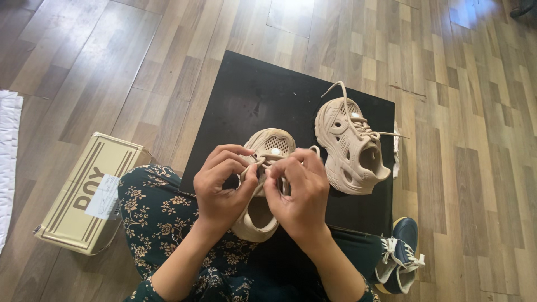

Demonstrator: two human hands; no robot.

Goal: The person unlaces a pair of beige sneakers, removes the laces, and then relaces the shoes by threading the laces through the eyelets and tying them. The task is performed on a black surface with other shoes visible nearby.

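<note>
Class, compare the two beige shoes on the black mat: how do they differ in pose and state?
The near shoe is gripped by both hands at its lace; the far shoe lies untouched, laces trailing loose. The near shoe's opening faces the person; the far shoe's is angled to the right. Both are beige, perforated.

Black mat [251, 95]: reference surface, on grey-brown wood-grain floor [168, 56]. On it: two beige shoes [349, 145], beige laces. Left of mat: tan striped box [84, 196]. Below mat: dark green floral fabric [162, 218]; navy-white shoe [400, 254].

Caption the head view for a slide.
Both hands, left hand and right hand, lace a beige shoe beside its mate.
</note>
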